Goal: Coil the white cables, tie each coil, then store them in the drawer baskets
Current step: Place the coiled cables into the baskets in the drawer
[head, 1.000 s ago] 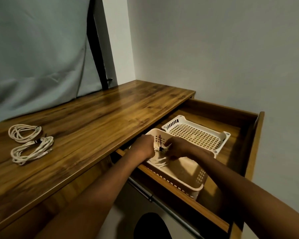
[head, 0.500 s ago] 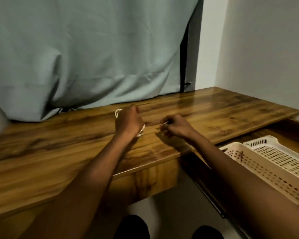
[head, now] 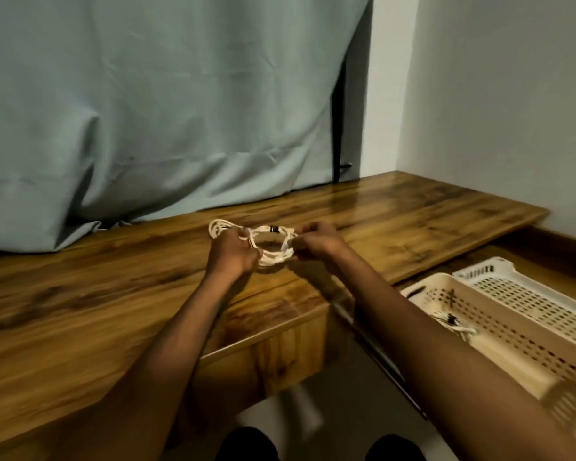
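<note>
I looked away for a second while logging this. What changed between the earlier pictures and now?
Both hands left the near basket, leaving a tied coil inside, and moved left onto the desk. Left hand and right hand now grip another cable coil. The drawer stays open, both baskets in place.

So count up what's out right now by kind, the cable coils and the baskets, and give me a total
White cable coils: 3. One held in both hands, one behind it on the desk, one in the near basket.
Plastic baskets: 2. Near basket, far basket.
Total: 5
</note>
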